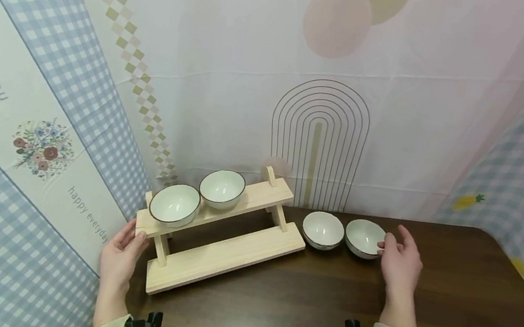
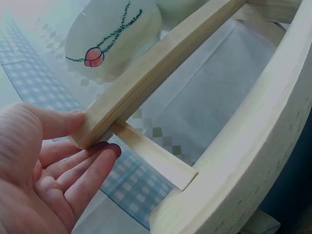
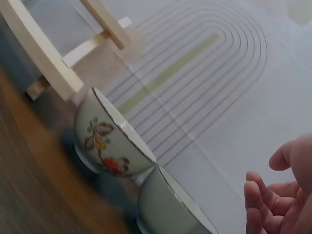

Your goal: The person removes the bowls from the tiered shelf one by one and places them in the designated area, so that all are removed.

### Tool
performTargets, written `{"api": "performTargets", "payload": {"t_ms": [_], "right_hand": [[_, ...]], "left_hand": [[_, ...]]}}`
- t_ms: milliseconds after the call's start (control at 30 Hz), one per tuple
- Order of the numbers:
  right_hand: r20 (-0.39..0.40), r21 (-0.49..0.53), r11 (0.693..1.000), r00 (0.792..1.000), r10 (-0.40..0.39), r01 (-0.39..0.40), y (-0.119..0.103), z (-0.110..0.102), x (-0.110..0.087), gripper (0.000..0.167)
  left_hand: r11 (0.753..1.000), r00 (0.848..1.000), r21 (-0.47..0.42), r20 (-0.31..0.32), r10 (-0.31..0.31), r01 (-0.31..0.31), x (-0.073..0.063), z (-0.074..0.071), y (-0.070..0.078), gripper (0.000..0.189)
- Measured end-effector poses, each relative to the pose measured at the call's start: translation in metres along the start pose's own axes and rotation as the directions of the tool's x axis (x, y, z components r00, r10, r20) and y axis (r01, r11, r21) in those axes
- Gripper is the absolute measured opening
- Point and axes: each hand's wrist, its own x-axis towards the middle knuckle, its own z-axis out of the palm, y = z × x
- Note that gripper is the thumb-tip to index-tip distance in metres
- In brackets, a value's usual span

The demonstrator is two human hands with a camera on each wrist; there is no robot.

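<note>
Head view, table [image 1: 271, 310]: carrying a wooden stand [image 1: 228, 259] left of its middle and two loose bowls near its back edge.
Stand: sitting askew, left end lying nearer the table's front edge than the right.
Upper shelf [image 1: 262, 196]: bearing left shelf bowl [image 1: 174, 204] at its left end and right shelf bowl [image 1: 222, 188] just beside, both standing upright, presumably for display in a row.
Inner bowl [image 1: 323, 231]: standing upright just off the stand's right end.
Outer bowl [image 1: 364, 238]: standing just beside inner bowl, towards the table's back right corner, likely within easy reach of the right side.
Left grip [image 1: 120, 258]: clamping on upper shelf's left end, probably for steadying the stand under its load.
Right grip [image 1: 401, 264]: hanging at outer bowl's right rim, contact being hard to tell from here.
Left wrist view, upper shelf end: lying between thumb and fingers, the latter supporting from beneath; left shelf bowl resting farther along, clear of the hold.
Slanted strut [image 2: 156, 156]: joining upper shelf to lower shelf [image 2: 209, 195], just past the fingertips.
Right wrist view, right grip: holding nothing, thumb and fingers standing apart.
Outer bowl: sitting just beside those fingertips, a gap showing; inner bowl lying beyond, nearer the stand.
</note>
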Motion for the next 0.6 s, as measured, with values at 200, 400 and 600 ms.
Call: {"api": "performTargets", "payload": {"t_ms": [200, 400, 600], "right_hand": [[0.062, 0.052, 0.994, 0.993, -0.097, 0.094, -0.02, 0.023, -0.012, 0.054], [0.257, 0.149, 0.971, 0.941, -0.22, 0.187, -0.042, 0.077, -0.035, 0.047], [0.47, 0.221, 0.944, 0.821, -0.323, 0.245, -0.057, 0.138, -0.066, 0.05]], "left_hand": [[1.0, 1.0, -0.024, -0.007, 0.003, -0.003, -0.001, 0.0, 0.0, 0.055], [1.0, 1.0, -0.016, -0.009, 0.012, -0.012, -0.002, 0.001, 0.001, 0.055], [1.0, 1.0, 0.007, -0.002, 0.009, -0.009, -0.002, 0.0, 0.004, 0.055]]}}
